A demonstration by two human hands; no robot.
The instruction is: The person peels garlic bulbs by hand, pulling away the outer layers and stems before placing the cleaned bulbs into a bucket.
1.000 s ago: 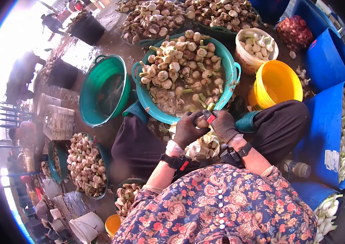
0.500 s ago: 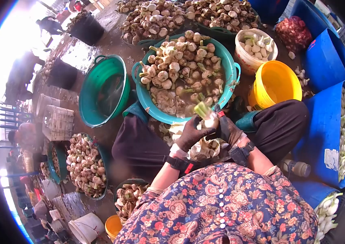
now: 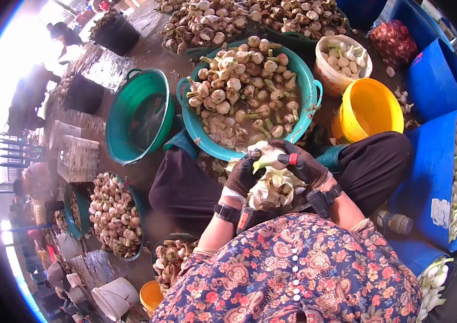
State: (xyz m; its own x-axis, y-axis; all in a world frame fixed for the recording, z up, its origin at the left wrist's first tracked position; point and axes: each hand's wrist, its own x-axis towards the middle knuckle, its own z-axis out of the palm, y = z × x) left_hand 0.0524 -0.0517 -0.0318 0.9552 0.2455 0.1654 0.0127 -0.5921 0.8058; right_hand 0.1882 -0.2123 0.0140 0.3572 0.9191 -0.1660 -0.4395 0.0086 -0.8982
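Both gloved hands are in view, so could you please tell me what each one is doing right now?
Left hand: curled closed, holding a pale garlic bulb.
Right hand: closed on the same bulb from the other side.

Navy, red-flowered on the near shirt (image 3: pixel 293 258); pale green on the stalk (image 3: pixel 263 161); yellow on the right bucket (image 3: pixel 371 99).

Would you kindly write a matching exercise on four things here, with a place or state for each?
1. Pale bulb with green stem
2. Large round teal plastic tub
3. Round white plastic bucket
4. Round yellow plastic bucket

A. Beside the right knee
B. Heaped with brownish bulbs
C. Between the dark-gloved left hand and right hand
D. Holding white bulbs

Pairs: 1-C; 2-B; 3-D; 4-A
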